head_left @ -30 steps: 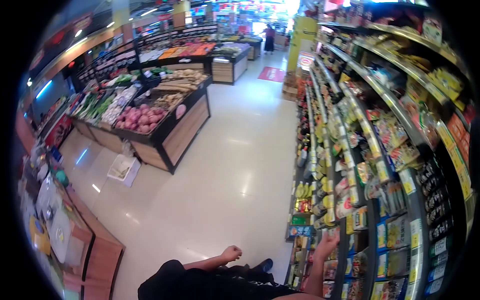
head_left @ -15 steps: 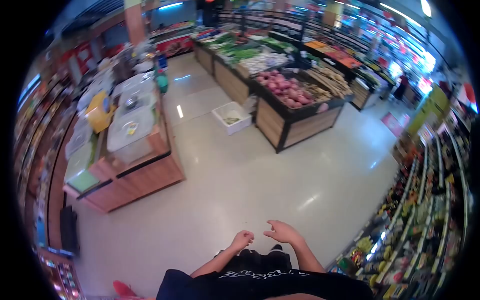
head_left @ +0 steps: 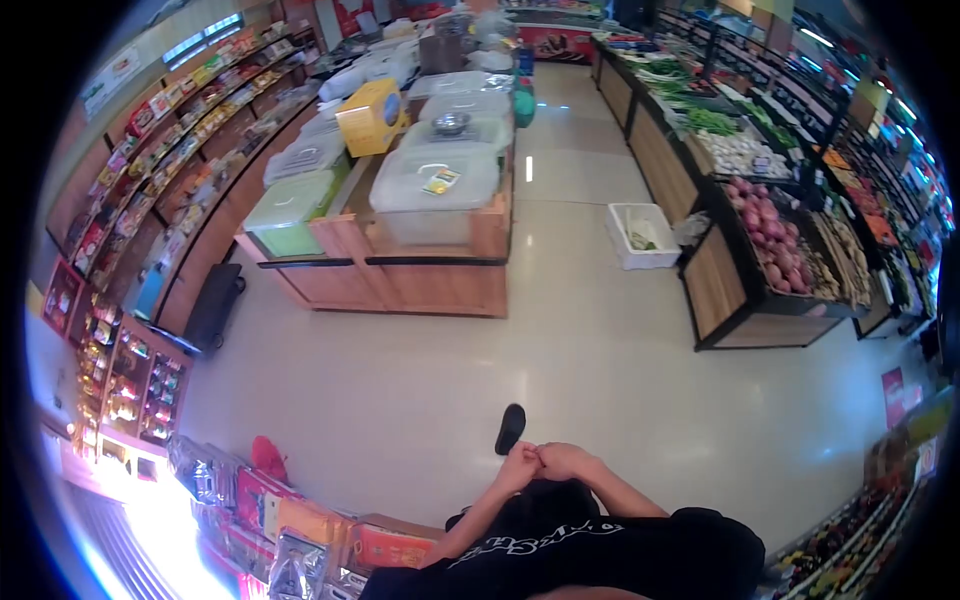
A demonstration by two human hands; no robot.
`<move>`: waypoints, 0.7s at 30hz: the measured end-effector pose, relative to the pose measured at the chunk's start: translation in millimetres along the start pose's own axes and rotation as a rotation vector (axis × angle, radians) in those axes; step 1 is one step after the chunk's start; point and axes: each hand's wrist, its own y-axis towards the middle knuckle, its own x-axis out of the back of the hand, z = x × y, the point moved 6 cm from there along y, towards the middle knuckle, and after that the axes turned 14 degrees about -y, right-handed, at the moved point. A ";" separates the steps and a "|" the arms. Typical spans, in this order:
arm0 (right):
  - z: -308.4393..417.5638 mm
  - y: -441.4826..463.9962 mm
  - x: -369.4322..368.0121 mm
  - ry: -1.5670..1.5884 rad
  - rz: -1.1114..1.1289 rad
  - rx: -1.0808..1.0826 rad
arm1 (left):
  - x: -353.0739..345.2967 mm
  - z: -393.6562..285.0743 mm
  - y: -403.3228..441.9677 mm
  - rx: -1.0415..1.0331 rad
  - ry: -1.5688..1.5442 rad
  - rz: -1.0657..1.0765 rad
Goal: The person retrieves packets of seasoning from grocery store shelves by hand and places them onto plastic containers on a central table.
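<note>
Low in front of my body, my left hand [head_left: 519,467] and my right hand [head_left: 565,461] meet at the fingertips. The fingers of both are curled and closed. Whether anything small sits between them I cannot make out. Just beyond my hands one black shoe [head_left: 511,428] shows on the pale floor. My dark shirt [head_left: 620,550] with white lettering fills the bottom of the view.
A wooden counter [head_left: 430,290] bears lidded plastic bins [head_left: 435,180] and a yellow box [head_left: 371,117]. To the right, a vegetable stand [head_left: 720,275] holds red onions [head_left: 768,235], beside a white crate [head_left: 642,237] on the floor. Packaged goods [head_left: 390,545] are close at lower left.
My view has swung left, so the counter and vegetable stand now lie further right. My hands, apart before with the right one's fingers spread, have come together and closed.
</note>
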 end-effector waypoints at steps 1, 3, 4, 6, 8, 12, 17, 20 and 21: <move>-6.2 24.4 3.7 -0.053 0.022 0.027 | 9.9 -7.7 16.6 0.011 0.036 -0.027; -14.5 65.3 15.4 -0.049 0.081 0.080 | 34.4 -15.5 52.8 0.003 0.151 -0.053; -27.0 89.6 35.0 -0.062 0.096 0.101 | 40.7 -38.0 72.6 0.021 0.165 -0.054; -49.5 134.2 61.2 -0.077 0.038 0.105 | 51.4 -79.2 99.5 0.070 0.193 -0.058; -52.9 158.8 109.8 -0.089 0.085 0.183 | 71.2 -102.0 142.3 0.051 0.282 -0.019; -79.8 227.3 164.1 -0.061 0.014 0.218 | 92.1 -198.7 205.1 0.010 0.686 0.043; -93.8 269.7 235.3 -0.123 -0.136 0.126 | 112.0 -277.3 269.6 -0.160 1.051 0.095; -117.8 304.7 247.8 -0.117 -0.120 0.133 | 112.2 -272.4 301.4 -0.072 0.800 0.111; -126.4 314.8 250.0 -0.087 -0.131 0.139 | 112.5 -264.8 311.4 -0.024 0.686 0.123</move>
